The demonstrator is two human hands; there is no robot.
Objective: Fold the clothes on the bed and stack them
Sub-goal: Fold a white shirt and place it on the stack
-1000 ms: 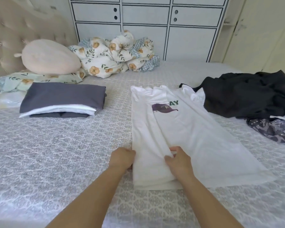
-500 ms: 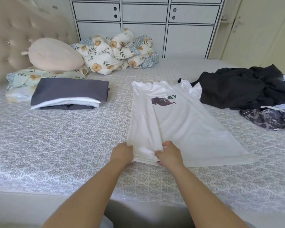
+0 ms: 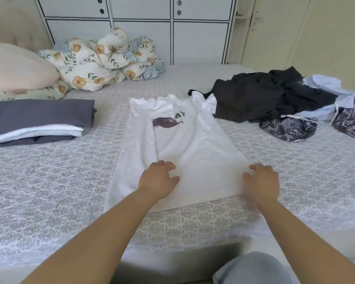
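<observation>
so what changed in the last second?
The right hand let go of the folded left panel and slid right to the white printed T-shirt's unfolded edge; the left hand moved onto the panel. The folded grey and white stack stayed put.

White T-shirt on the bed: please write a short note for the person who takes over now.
Left hand rests on the white T-shirt near its hem, fingers loosely curled. Right hand lies at its right hem corner; grip unclear.
Done: left side of the shirt folded in; folded stack lies at far left.
Left: fold the right side, fold up, stack it. Then the unfolded pile at right: dark, light blue, patterned pieces.
</observation>
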